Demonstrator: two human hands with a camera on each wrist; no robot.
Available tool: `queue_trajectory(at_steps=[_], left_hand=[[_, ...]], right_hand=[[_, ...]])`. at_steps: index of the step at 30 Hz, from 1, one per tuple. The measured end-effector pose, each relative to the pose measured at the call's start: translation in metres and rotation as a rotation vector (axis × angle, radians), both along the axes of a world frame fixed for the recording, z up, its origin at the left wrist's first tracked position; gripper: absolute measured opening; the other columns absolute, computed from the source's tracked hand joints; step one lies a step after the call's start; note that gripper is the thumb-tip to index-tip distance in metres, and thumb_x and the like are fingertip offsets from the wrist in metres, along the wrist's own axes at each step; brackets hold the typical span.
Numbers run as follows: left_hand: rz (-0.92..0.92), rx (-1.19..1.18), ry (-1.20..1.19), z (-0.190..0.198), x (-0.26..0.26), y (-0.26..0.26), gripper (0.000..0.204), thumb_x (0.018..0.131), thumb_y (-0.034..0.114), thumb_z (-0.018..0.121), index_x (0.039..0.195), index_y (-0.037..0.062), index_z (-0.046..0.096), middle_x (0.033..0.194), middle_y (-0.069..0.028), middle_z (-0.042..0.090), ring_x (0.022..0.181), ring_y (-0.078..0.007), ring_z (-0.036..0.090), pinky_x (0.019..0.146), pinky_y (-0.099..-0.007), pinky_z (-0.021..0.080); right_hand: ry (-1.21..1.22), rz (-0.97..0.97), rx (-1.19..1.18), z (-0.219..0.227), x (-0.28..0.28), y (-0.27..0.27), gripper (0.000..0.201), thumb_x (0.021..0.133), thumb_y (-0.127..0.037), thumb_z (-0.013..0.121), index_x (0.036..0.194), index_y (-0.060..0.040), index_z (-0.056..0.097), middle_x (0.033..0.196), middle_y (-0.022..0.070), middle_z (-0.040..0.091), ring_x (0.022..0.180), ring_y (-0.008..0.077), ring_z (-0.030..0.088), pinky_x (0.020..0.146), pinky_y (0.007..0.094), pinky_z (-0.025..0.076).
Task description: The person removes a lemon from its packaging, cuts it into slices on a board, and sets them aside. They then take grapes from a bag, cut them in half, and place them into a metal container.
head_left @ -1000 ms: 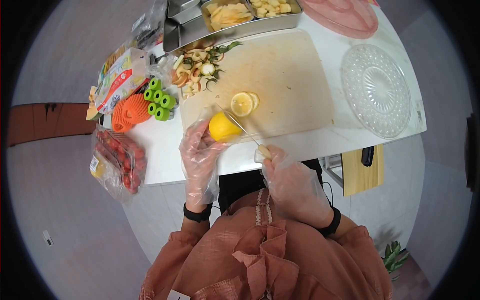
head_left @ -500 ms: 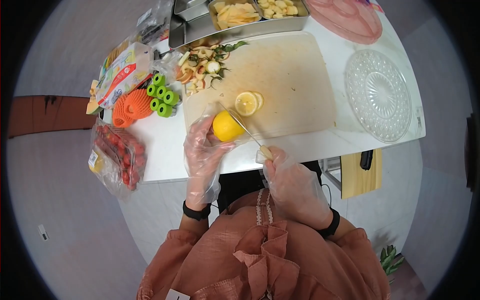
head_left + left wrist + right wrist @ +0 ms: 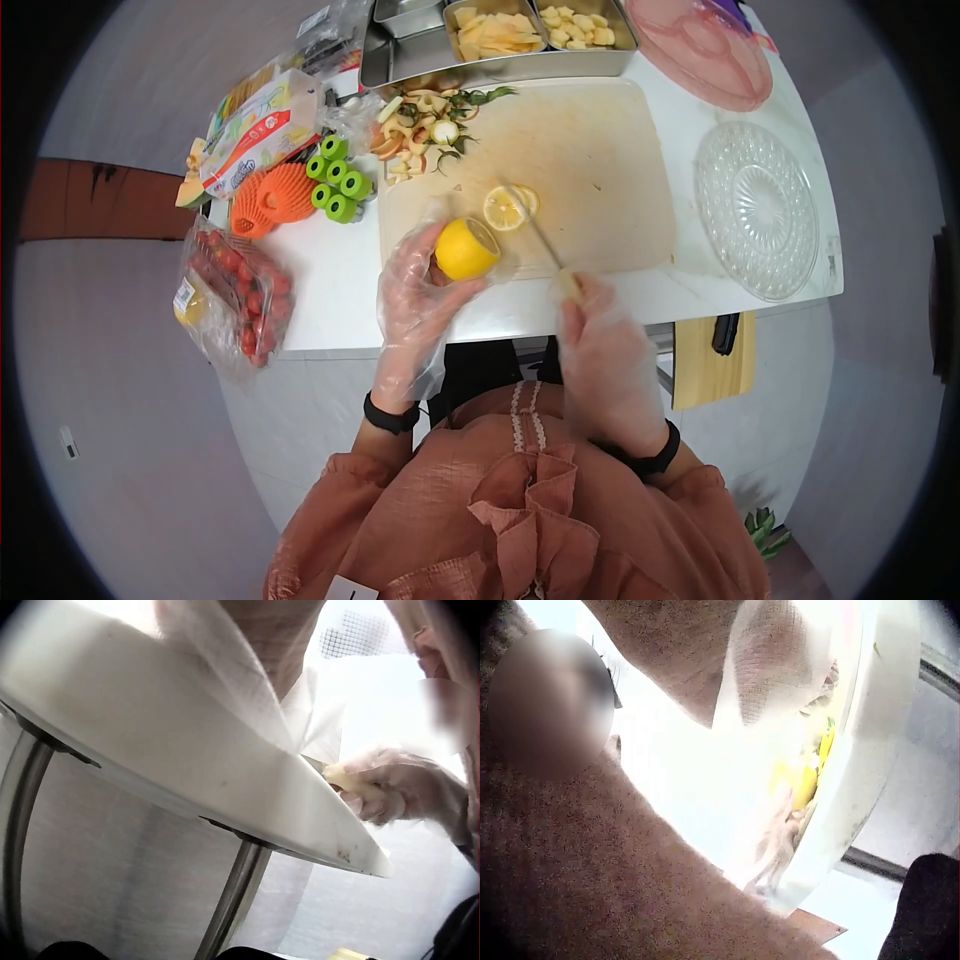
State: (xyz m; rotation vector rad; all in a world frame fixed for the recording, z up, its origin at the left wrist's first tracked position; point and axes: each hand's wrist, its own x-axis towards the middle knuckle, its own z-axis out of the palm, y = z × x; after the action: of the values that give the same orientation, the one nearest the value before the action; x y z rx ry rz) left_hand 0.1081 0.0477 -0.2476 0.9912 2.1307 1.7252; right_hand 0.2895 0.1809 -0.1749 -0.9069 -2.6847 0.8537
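Observation:
In the head view my gloved left hand (image 3: 418, 290) grips a lemon (image 3: 466, 249), its cut face turned to the upper right, at the cutting board's near left edge. Two or so lemon slices (image 3: 504, 208) overlap on the board (image 3: 600, 150). My gloved right hand (image 3: 610, 365) holds a knife (image 3: 540, 240) by its pale handle, the blade lying across or over the slices; contact cannot be told. In the left wrist view the right hand (image 3: 405, 787) shows curled round the handle. The right wrist view is overexposed, with the yellow lemon (image 3: 804, 786) partly visible.
Peels and leafy scraps (image 3: 425, 130) lie at the board's upper left, below a metal tray (image 3: 400, 65) of cut fruit. Green-topped cutters (image 3: 338, 182), orange foam nets (image 3: 285, 192) and bagged tomatoes (image 3: 250, 295) stand left. A glass plate (image 3: 758, 210) and pink tray (image 3: 700, 45) are right.
The knife has come away from the lemon and moved right, up over the slices, with my right hand. My left hand still grips the lemon, whose cut face now shows. The head view has shifted slightly.

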Motion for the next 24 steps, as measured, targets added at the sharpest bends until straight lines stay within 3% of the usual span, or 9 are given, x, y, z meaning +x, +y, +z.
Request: queue_trajectory(at_steps=[3,5,9,12,14,21,24], left_hand=[[-0.004,-0.055,0.025,0.005,-0.001,0.0,0.07,0.069,0.004,0.091,0.132,0.0033,0.059,0.123,-0.0112,0.063,0.099,-0.0181,0.065,0.075,-0.0279,0.056],[-0.008,-0.023,0.078,0.007,0.0,0.001,0.065,0.071,0.006,0.089,0.129,0.0029,0.059,0.118,-0.0113,0.064,0.098,-0.0196,0.065,0.075,-0.028,0.056],[0.035,0.119,-0.045,0.006,0.003,0.003,0.065,0.072,0.009,0.089,0.13,0.0037,0.059,0.115,-0.0108,0.066,0.096,-0.02,0.065,0.074,-0.0301,0.056],[0.091,0.013,0.039,0.006,0.001,-0.005,0.065,0.071,0.011,0.089,0.128,0.0041,0.059,0.113,-0.0106,0.066,0.093,-0.0206,0.065,0.073,-0.0319,0.054],[0.072,-0.137,0.037,0.014,0.002,-0.006,0.065,0.075,-0.001,0.085,0.132,-0.0027,0.055,0.121,-0.0099,0.061,0.109,-0.02,0.063,0.094,-0.0333,0.052],[0.03,-0.088,0.023,0.017,-0.003,-0.007,0.065,0.072,0.006,0.088,0.13,0.0002,0.058,0.115,-0.0078,0.062,0.099,-0.0161,0.063,0.083,-0.0296,0.052],[0.03,-0.087,0.153,0.018,-0.005,-0.007,0.065,0.07,0.009,0.088,0.128,0.0013,0.06,0.112,-0.0075,0.063,0.091,-0.0162,0.062,0.076,-0.0286,0.051]], right_hand=[[0.104,-0.134,0.134,-0.003,-0.006,0.018,0.027,0.099,-0.018,0.056,0.122,-0.003,0.057,0.101,0.0178,0.066,0.087,0.0372,0.068,0.073,0.047,0.055],[0.004,-0.191,0.115,0.008,-0.011,0.031,0.031,0.099,-0.016,0.056,0.127,-0.0018,0.056,0.108,0.0185,0.065,0.096,0.038,0.066,0.077,0.0471,0.054],[0.087,-0.13,0.246,-0.011,-0.017,0.053,0.033,0.097,-0.009,0.057,0.128,0.001,0.056,0.106,0.0199,0.063,0.094,0.0379,0.063,0.079,0.0474,0.053],[0.115,-0.053,0.305,-0.018,-0.023,0.063,0.036,0.092,-0.007,0.062,0.126,0.0034,0.057,0.1,0.0201,0.063,0.09,0.0386,0.062,0.079,0.048,0.052],[0.095,-0.037,0.339,-0.021,-0.028,0.067,0.038,0.09,-0.006,0.063,0.126,0.0043,0.058,0.098,0.0205,0.064,0.091,0.0387,0.062,0.079,0.0478,0.052],[0.121,-0.069,0.39,-0.019,-0.039,0.068,0.035,0.085,-0.003,0.066,0.12,0.0039,0.065,0.097,0.0233,0.066,0.095,0.0393,0.063,0.083,0.0458,0.052],[0.152,-0.147,0.444,-0.009,-0.042,0.064,0.034,0.084,-0.004,0.069,0.118,0.0015,0.068,0.098,0.0226,0.067,0.098,0.0392,0.063,0.085,0.0444,0.052]])
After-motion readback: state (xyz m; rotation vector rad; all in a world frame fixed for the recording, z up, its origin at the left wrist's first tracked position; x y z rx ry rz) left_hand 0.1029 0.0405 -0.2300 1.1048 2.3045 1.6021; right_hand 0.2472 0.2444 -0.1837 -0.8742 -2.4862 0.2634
